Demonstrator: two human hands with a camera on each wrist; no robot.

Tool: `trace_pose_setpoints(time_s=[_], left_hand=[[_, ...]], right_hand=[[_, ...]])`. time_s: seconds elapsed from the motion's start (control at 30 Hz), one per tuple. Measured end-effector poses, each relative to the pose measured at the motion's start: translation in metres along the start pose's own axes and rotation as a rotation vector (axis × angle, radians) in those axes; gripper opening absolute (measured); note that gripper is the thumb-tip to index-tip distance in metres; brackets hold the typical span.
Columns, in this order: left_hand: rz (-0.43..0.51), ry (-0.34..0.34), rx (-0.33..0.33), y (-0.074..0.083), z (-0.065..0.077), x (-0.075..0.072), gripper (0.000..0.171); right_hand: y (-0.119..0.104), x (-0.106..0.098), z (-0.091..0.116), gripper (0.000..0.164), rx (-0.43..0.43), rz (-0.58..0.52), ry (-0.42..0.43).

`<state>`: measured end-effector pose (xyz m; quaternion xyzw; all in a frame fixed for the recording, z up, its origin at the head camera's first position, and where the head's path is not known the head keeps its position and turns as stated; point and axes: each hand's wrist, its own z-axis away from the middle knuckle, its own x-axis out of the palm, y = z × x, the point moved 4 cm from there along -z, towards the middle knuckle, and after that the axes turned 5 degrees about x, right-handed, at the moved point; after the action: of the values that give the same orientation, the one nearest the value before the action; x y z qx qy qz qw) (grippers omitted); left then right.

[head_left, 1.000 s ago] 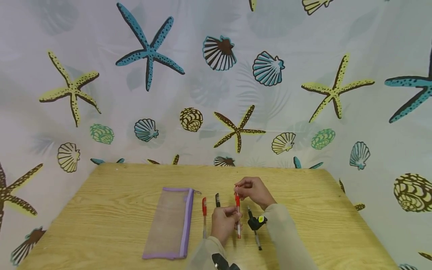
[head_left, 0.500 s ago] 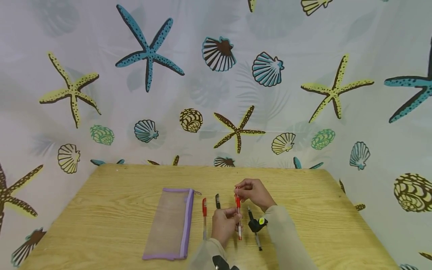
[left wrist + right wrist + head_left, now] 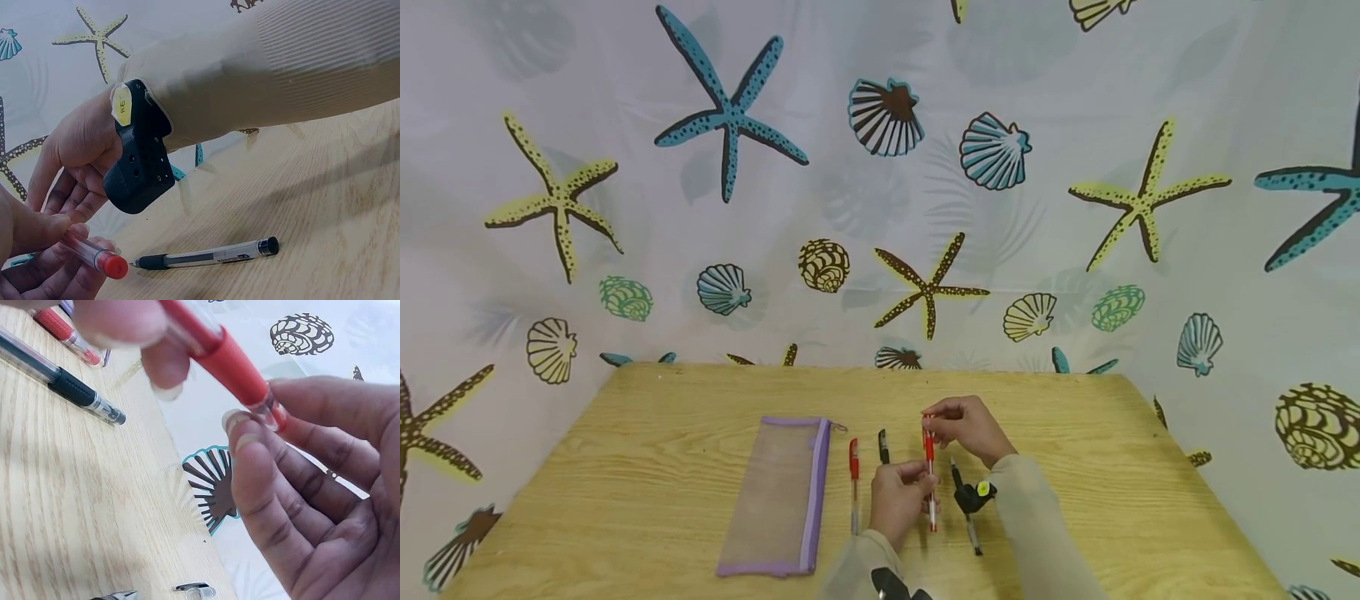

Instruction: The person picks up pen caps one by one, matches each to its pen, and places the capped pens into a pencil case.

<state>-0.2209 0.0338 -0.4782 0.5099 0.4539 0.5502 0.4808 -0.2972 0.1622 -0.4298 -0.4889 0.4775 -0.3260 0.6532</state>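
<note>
the held pen [image 3: 929,452] is clear with a red grip [image 3: 234,370] and red end [image 3: 116,267]. one lying pen [image 3: 853,461] is red and clear; a dark pen [image 3: 206,257] is black and clear. a beige mesh pouch [image 3: 777,497] has purple edging. the bench [image 3: 647,471] shows yellow-brown wood grain; blue, yellow and brown starfish [image 3: 731,117] and shells [image 3: 895,108] pattern the whitish cloth [image 3: 917,200].

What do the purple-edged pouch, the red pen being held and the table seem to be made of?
The table: satin wood or wood-look laminate, going by its grain.
The pouch: sheer mesh or film, likely synthetic, as the table's colour shows through; its purple edging may be fabric.
The held pen: probably plastic, with a clear barrel and smooth red grip.
</note>
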Motion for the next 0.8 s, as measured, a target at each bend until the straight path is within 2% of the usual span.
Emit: trace_pose_setpoints(time_s=[0.13, 0.4, 0.8], left_hand=[[0.006, -0.003, 0.001, 0.000, 0.000, 0.000, 0.028], [0.002, -0.007, 0.023, -0.001, -0.001, 0.001, 0.028], [-0.028, -0.029, 0.005, -0.001, -0.001, 0.000, 0.029]], right_hand=[[-0.007, 0.001, 0.004, 0.022, 0.003, 0.030, 0.003], [0.018, -0.002, -0.008, 0.025, 0.004, 0.002, 0.022], [0.021, -0.002, -0.009, 0.028, 0.006, 0.019, 0.037]])
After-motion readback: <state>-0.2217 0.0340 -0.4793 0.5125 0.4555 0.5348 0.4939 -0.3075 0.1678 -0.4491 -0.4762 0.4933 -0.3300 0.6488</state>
